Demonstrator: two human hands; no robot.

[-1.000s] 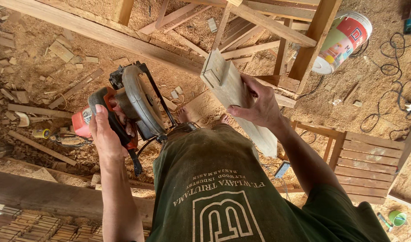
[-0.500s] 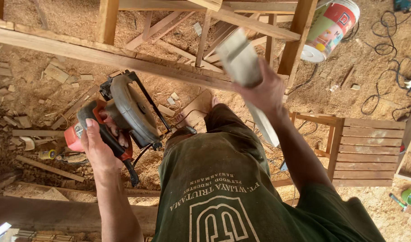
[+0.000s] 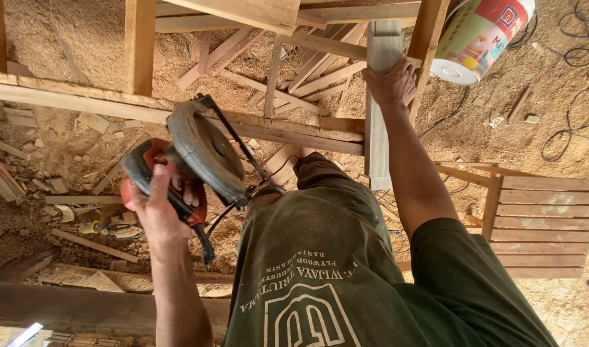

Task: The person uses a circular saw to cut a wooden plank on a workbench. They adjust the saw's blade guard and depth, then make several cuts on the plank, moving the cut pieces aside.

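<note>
My left hand (image 3: 158, 209) grips the handle of a red and black circular saw (image 3: 195, 160), held in the air above a long wooden beam (image 3: 101, 106). Its cord hangs down beside my green shirt. My right hand (image 3: 391, 83) is stretched forward and presses on a flat grey-brown plank (image 3: 379, 122). The plank lies lengthwise across the beam of a wooden frame (image 3: 429, 32), its near end toward my leg.
Sawdust covers the ground, with offcuts scattered at left (image 3: 82, 122). A paint bucket (image 3: 478, 35) stands at upper right, black cables (image 3: 574, 71) trail past it. A slatted wooden panel (image 3: 542, 225) lies at right. More timber runs along the bottom left (image 3: 63, 308).
My right hand carried the plank forward and laid it flat across the frame. The saw in my left hand stayed raised, shifting slightly with my view.
</note>
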